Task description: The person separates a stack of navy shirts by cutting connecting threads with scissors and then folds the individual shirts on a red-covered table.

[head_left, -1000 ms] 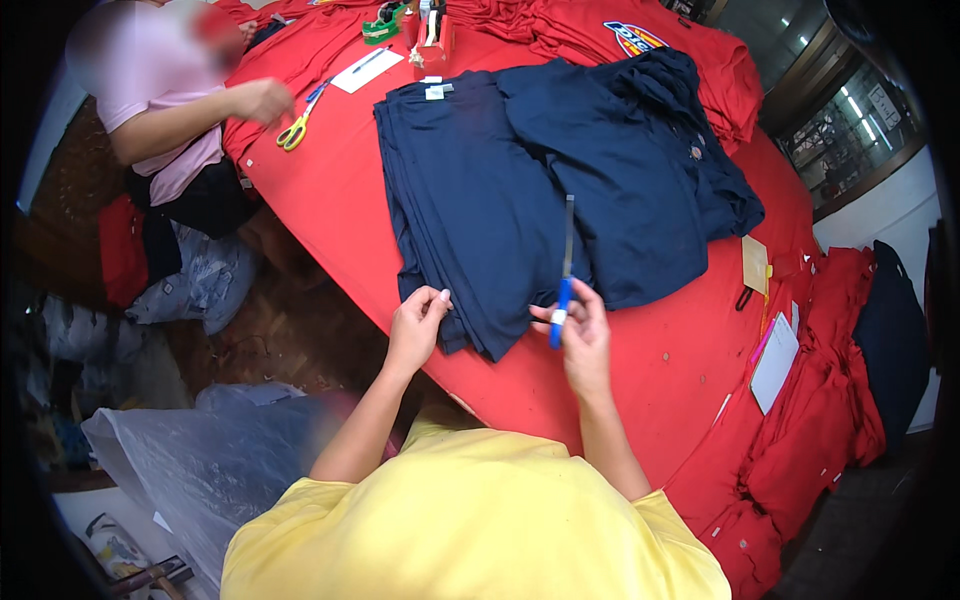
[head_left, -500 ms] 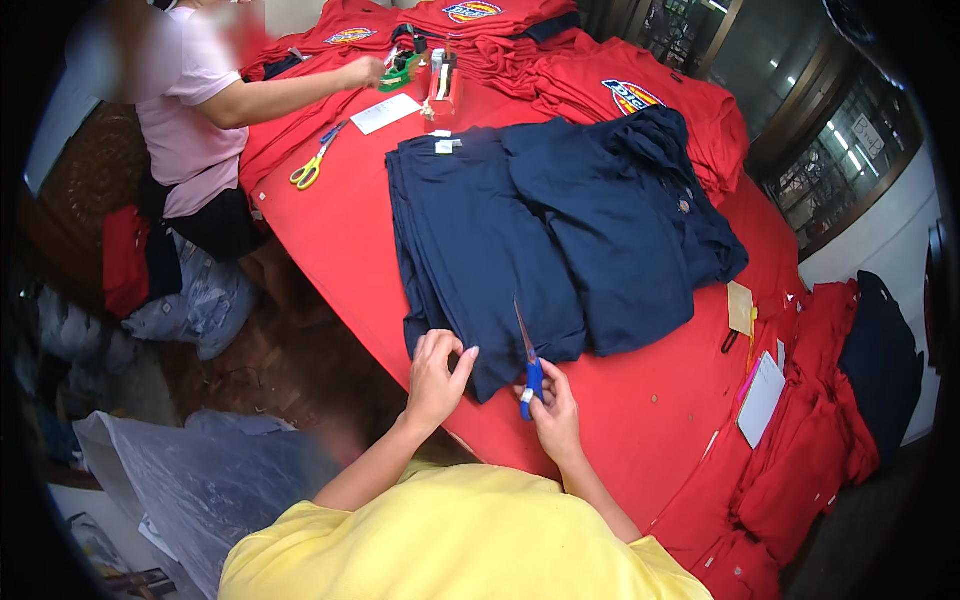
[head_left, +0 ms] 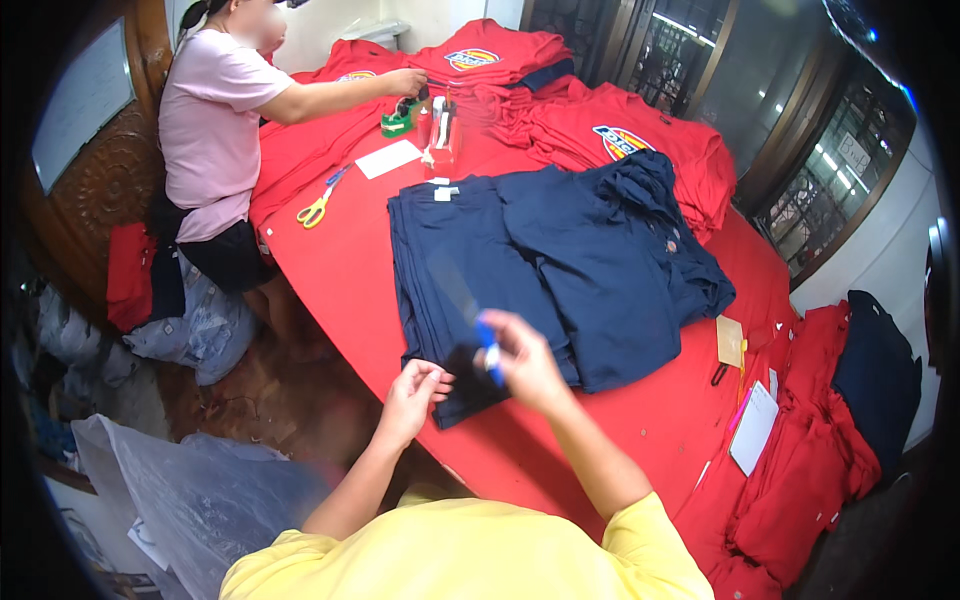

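Observation:
A stack of folded navy garments (head_left: 470, 250) lies on the red-covered table in front of me. My left hand (head_left: 412, 400) is at its near left corner, thumb and fingers pinched on the dark cloth edge. In my right hand (head_left: 528, 365) is a pair of blue-handled scissors (head_left: 489, 350), held over the stack close to my left hand. Their blades point away from me and are smeared by motion, so I cannot tell whether they are parted.
Yellow-handled scissors (head_left: 313, 212), a white paper (head_left: 389, 159), a green tape dispenser (head_left: 397, 122) and a red holder (head_left: 442, 150) sit farther back. A co-worker (head_left: 212, 130) reaches over the table's far left. Red shirts (head_left: 640, 150) lie behind; a clear plastic bag (head_left: 190, 490) stands lower left.
My right hand has lifted the scissors up and left over the navy stack. My left hand's fingers have closed at the cloth edge. The co-worker's hand has shifted right.

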The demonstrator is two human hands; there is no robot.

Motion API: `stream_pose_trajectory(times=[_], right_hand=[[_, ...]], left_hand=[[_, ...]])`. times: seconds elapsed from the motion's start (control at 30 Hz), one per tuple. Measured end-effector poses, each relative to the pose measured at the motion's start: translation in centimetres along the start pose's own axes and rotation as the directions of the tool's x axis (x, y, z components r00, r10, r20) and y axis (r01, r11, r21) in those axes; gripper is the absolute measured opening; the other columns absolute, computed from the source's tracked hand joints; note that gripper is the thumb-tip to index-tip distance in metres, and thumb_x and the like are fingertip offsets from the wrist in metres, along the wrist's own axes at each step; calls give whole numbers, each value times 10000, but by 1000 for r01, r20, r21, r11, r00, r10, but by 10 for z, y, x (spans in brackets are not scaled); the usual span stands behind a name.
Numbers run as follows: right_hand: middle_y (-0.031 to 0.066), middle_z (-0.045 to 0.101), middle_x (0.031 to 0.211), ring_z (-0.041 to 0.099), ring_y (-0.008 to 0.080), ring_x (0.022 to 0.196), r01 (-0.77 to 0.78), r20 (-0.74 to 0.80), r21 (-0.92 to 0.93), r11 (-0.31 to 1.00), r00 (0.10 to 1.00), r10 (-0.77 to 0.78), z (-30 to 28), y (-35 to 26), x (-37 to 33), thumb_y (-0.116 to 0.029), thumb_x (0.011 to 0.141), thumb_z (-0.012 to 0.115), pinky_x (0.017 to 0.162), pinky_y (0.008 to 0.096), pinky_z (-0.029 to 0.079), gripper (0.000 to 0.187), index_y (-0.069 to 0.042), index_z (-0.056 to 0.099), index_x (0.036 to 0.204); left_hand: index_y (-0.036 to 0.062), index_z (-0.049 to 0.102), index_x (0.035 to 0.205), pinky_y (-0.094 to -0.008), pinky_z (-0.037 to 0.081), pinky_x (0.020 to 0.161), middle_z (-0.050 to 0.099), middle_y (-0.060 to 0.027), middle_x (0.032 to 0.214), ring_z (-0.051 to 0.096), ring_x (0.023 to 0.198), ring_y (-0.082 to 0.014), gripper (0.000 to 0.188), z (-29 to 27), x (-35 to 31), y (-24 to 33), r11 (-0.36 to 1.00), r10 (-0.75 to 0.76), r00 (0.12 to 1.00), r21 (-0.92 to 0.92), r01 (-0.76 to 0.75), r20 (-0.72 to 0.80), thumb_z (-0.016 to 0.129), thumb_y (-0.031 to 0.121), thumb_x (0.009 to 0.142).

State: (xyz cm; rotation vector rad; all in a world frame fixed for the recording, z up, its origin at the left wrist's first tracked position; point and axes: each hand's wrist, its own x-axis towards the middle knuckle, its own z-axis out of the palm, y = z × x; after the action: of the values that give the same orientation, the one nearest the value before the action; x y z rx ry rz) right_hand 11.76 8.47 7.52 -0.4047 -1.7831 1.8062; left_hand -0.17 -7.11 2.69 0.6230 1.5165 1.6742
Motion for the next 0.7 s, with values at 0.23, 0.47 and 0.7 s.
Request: stream_pose_trajectory(times=[0.23, 0.47, 0.7], right_hand=[[48, 617, 954, 582, 171, 901, 513, -740, 522, 681, 669, 63, -228, -29, 17, -58, 863, 669, 879, 307, 471, 219, -28, 584, 1063], [71, 579, 856, 590, 180, 794, 406, -821, 441, 800, 543, 176, -237, 49, -169, -73, 917, 608, 759, 317, 536, 133, -38, 547, 1030], [77, 567, 863, 612, 197, 733, 155, -843, 300, 941, 505, 186, -97, 57, -197, -32, 901, 601, 619, 330, 563, 450, -53, 389, 1298]], left_hand=[[14, 609, 1013, -282, 516, 744, 639, -88, 942, 620, 867, -139, 187, -5, -14, -21, 886, 19, 1000, 462, -28, 24, 622, 169, 908], [-2, 573, 1057, -250, 508, 718, 618, -48, 896, 594, 793, -109, 231, -18, -14, -57, 991, -67, 997, 112, 72, -47, 649, 150, 901], [23, 571, 1022, -232, 476, 712, 578, -1, 840, 529, 766, -88, 278, -5, -17, -55, 987, 61, 996, 156, -50, -70, 738, 95, 813]])
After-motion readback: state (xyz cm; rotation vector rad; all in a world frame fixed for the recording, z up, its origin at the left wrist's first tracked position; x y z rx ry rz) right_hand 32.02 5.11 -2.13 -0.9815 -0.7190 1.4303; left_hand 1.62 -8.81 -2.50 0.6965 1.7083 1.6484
